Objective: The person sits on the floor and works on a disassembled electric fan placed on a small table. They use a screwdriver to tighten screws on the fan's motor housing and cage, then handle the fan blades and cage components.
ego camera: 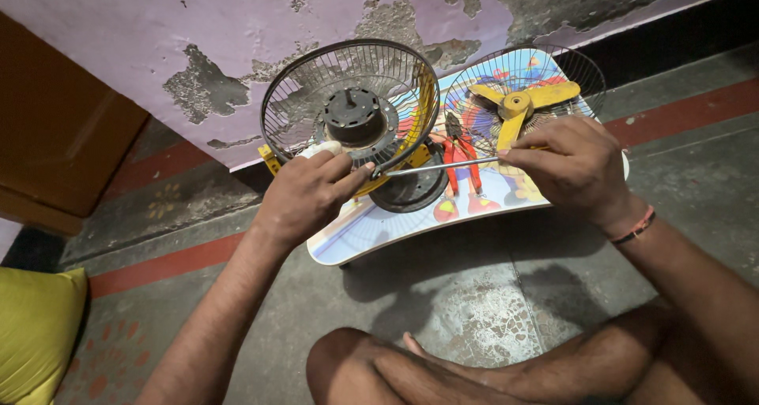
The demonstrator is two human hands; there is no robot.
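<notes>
A small table fan stands on a low colourful table (356, 239). Its rear wire grille (300, 88) is upright, with the dark round motor (353, 117) at its centre. My left hand (308, 193) grips the fan's lower rim, where a small white part shows by the thumb. My right hand (575, 168) holds a screwdriver; its metal shaft (443, 166) points left toward the fan's lower edge. Behind my right hand lies the front grille (577, 65) with the yellow three-blade propeller (518, 104) resting in it.
Red-handled pliers (460, 168) lie on the table near the fan's dark base (411, 193). A peeling pink wall rises behind. A brown wooden cabinet (55, 136) is at left, a yellow cushion (35, 326) at lower left. My crossed legs (443, 369) rest on the grey floor.
</notes>
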